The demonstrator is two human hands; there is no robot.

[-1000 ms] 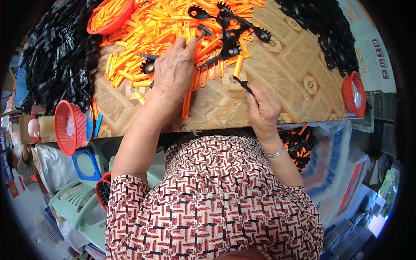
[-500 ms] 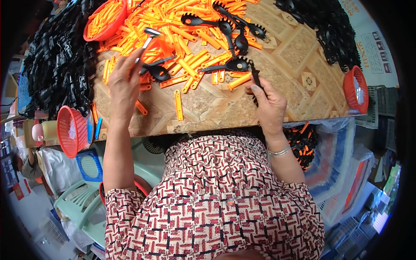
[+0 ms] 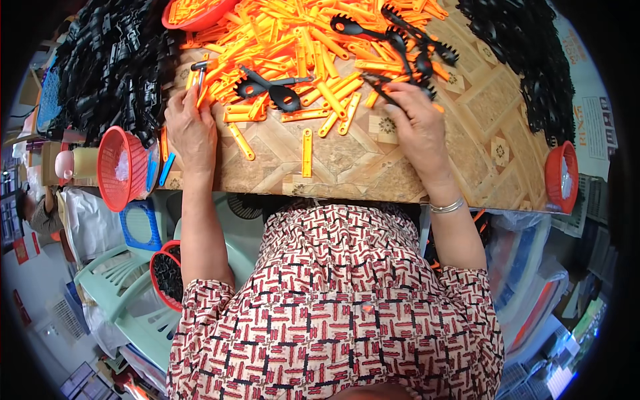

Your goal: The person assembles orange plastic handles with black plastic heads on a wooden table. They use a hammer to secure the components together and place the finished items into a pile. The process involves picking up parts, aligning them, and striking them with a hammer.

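Note:
In my left hand [image 3: 191, 137] is a small hammer [image 3: 199, 67] with a metal head, held upright over the table's left side. An orange handle piece stands close by its shaft. My right hand [image 3: 421, 130] is closed on the stem of a black spaghetti server [image 3: 377, 83], whose toothed head is partly hidden behind the knuckles. Two crossed black servers [image 3: 283, 98] lie between the hands. More black servers [image 3: 357, 27] rest beyond the right hand. A large heap of orange handle pieces [image 3: 293, 47] covers the far middle, and a loose orange piece [image 3: 307, 153] lies near the front edge.
Piles of black parts flank the table [image 3: 360, 167] on the left [image 3: 110, 73] and right [image 3: 527, 60]. Red baskets stand at the left edge [image 3: 120, 170], the right edge [image 3: 562, 177] and the far left [image 3: 200, 19]. Green chairs [image 3: 117, 287] are below left.
My left hand has drawn the hammer lower and nearer the table. My right hand has moved from near the front, where it held a server upright, to a server lying by the heap.

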